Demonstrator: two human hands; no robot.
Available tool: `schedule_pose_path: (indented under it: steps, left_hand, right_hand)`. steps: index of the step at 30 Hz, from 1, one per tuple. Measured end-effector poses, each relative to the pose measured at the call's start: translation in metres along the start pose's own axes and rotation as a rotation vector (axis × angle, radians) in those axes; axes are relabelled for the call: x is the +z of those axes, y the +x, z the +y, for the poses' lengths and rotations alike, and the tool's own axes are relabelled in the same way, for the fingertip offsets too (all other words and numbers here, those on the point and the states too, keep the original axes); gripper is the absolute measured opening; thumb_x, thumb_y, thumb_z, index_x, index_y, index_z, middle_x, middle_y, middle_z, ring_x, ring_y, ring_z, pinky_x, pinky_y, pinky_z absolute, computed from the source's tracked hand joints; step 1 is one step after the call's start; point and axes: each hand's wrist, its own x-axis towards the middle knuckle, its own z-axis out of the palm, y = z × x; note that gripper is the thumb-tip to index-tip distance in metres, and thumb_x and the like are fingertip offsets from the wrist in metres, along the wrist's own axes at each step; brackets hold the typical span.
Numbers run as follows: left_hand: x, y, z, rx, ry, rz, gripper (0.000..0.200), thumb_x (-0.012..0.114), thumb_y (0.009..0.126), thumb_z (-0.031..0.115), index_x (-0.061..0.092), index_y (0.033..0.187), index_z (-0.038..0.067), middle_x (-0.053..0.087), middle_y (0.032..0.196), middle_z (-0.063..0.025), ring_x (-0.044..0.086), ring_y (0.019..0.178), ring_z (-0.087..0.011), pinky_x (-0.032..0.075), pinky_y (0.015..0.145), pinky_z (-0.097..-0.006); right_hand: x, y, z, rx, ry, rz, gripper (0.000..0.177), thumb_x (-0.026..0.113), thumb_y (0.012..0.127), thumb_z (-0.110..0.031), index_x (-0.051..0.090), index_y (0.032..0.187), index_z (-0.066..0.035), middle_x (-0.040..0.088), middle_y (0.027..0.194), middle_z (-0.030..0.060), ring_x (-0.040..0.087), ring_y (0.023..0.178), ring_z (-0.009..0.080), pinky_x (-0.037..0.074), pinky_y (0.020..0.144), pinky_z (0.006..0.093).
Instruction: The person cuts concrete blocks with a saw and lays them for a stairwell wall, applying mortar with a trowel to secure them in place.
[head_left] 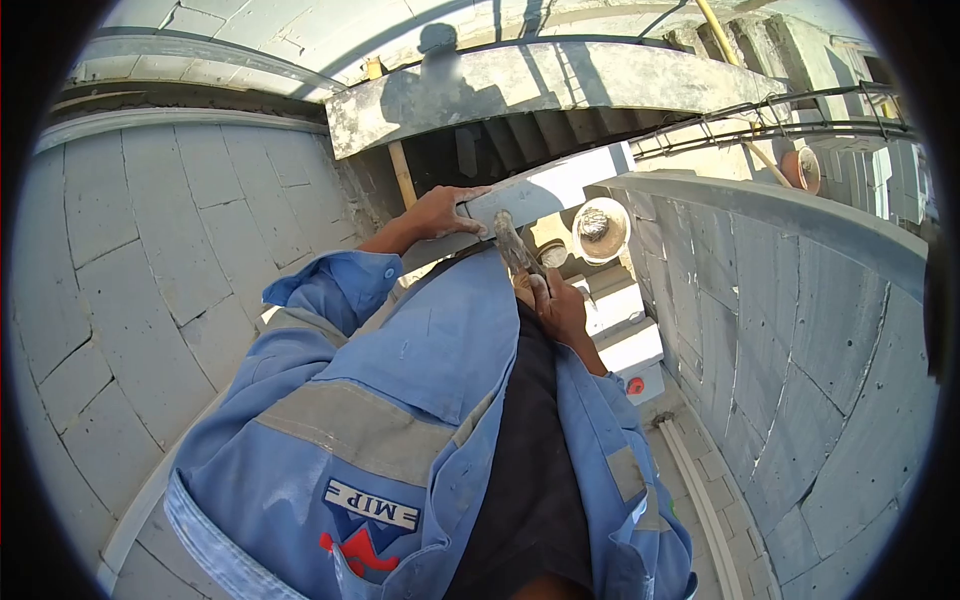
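A long pale block (pixel 560 187) lies near the middle of the view, partly in shadow. Its left end is between the fingers and thumb of my left hand (pixel 440 214). My right hand (pixel 562 305) is closed around a mortar-crusted hand tool (pixel 512 243), whose upper end touches or nearly touches the block's near side. What kind of tool it is cannot be made out. To the right of the tool stands a round white bucket (pixel 618 250) with grey material inside, and a smaller round container (pixel 552 255) sits beside it.
Grey block walls rise at the left (pixel 150 260) and right (pixel 790 340). A concrete beam (pixel 560 75) crosses beyond, above dark steps (pixel 540 135). Tied steel bars (pixel 780 128) run to the right. White blocks (pixel 630 345) are stacked by my right arm.
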Motion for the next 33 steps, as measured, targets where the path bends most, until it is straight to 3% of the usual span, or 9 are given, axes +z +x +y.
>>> schedule_pose_path:
  steps: [4, 7, 10, 16, 19, 24, 26, 27, 33]
  left_hand:
    - [-0.003, 0.004, 0.004, -0.022, 0.028, -0.024, 0.082, 0.083, 0.068, 0.031, 0.049, 0.141, 0.013, 0.070, 0.107, -0.0160, 0.067, 0.090, -0.0207, 0.049, 0.086, -0.0323]
    - [-0.001, 0.000, 0.005, -0.013, 0.003, -0.015, 0.081, 0.082, 0.069, 0.031, 0.049, 0.140, 0.011, 0.069, 0.110, -0.0173, 0.067, 0.093, -0.0219, 0.049, 0.087, -0.0325]
    - [0.007, 0.005, -0.003, 0.012, 0.093, 0.003, 0.087, 0.083, 0.068, 0.033, 0.045, 0.143, 0.009, 0.065, 0.120, -0.0187, 0.066, 0.101, -0.0258, 0.049, 0.090, -0.0349]
    - [0.030, 0.037, 0.055, 0.195, 0.303, 0.182, 0.095, 0.077, 0.070, 0.050, 0.039, 0.144, 0.003, 0.056, 0.132, -0.0193, 0.059, 0.114, -0.0343, 0.044, 0.099, -0.0413]
    - [0.049, 0.054, 0.079, 0.476, 0.630, 0.526, 0.098, 0.073, 0.070, 0.062, 0.039, 0.142, 0.005, 0.056, 0.128, -0.0176, 0.056, 0.114, -0.0328, 0.042, 0.099, -0.0424]
    - [0.060, 0.065, 0.067, 0.480, 0.619, 0.508, 0.099, 0.075, 0.071, 0.056, 0.036, 0.142, 0.000, 0.056, 0.125, -0.0184, 0.059, 0.109, -0.0325, 0.046, 0.094, -0.0407]
    - [0.060, 0.064, 0.066, 0.450, 0.609, 0.495, 0.098, 0.075, 0.071, 0.054, 0.035, 0.142, -0.001, 0.057, 0.124, -0.0185, 0.060, 0.107, -0.0321, 0.047, 0.092, -0.0400]
    - [0.059, 0.064, 0.066, 0.435, 0.590, 0.470, 0.097, 0.075, 0.072, 0.052, 0.035, 0.142, -0.001, 0.057, 0.123, -0.0182, 0.061, 0.106, -0.0319, 0.048, 0.090, -0.0396]
    - [0.059, 0.063, 0.071, 0.371, 0.549, 0.415, 0.092, 0.074, 0.075, 0.048, 0.034, 0.143, 0.001, 0.057, 0.123, -0.0178, 0.061, 0.106, -0.0330, 0.049, 0.088, -0.0406]
  right_hand:
    - [-0.007, 0.009, 0.003, 0.163, -0.044, -0.130, 0.033, 0.050, 0.098, -0.037, 0.058, 0.092, -0.006, 0.061, 0.080, 0.0196, 0.061, 0.076, 0.0413, 0.046, 0.068, 0.0489]
    - [-0.017, 0.001, -0.003, 0.170, 0.134, 0.038, 0.031, 0.049, 0.100, -0.036, 0.055, 0.093, -0.006, 0.058, 0.068, 0.0131, 0.062, 0.066, 0.0296, 0.046, 0.060, 0.0399]
    - [-0.052, 0.002, -0.016, 0.573, 0.847, 0.021, 0.028, 0.049, 0.101, -0.036, 0.049, 0.093, -0.009, 0.048, 0.060, -0.0032, 0.048, 0.048, 0.0055, 0.037, 0.043, 0.0214]
    - [-0.112, 0.063, -0.010, 0.659, 0.876, 0.093, 0.031, 0.053, 0.097, -0.037, 0.058, 0.092, -0.006, 0.053, 0.063, 0.0000, 0.049, 0.045, 0.0104, 0.040, 0.041, 0.0259]
    - [-0.129, 0.093, -0.011, 0.711, 0.777, 0.073, 0.030, 0.053, 0.096, -0.030, 0.061, 0.092, -0.002, 0.052, 0.063, 0.0024, 0.048, 0.045, 0.0134, 0.041, 0.039, 0.0309]
    - [-0.145, 0.134, -0.007, 0.733, 0.664, 0.026, 0.026, 0.054, 0.096, -0.023, 0.062, 0.095, 0.002, 0.057, 0.064, 0.0047, 0.046, 0.041, 0.0106, 0.038, 0.035, 0.0275]
    - [-0.148, 0.147, -0.009, 0.806, 0.878, 0.136, 0.021, 0.053, 0.096, -0.017, 0.062, 0.092, 0.002, 0.057, 0.065, 0.0054, 0.047, 0.042, 0.0108, 0.038, 0.035, 0.0276]
    - [-0.149, 0.152, -0.003, 0.750, 0.936, 0.039, 0.020, 0.045, 0.093, -0.011, 0.057, 0.108, -0.003, 0.056, 0.071, 0.0070, 0.050, 0.046, 0.0141, 0.041, 0.036, 0.0298]
    - [-0.137, 0.151, 0.005, 0.807, 0.950, 0.043, 0.020, 0.046, 0.092, -0.009, 0.059, 0.103, 0.000, 0.055, 0.068, 0.0071, 0.050, 0.045, 0.0140, 0.039, 0.033, 0.0276]
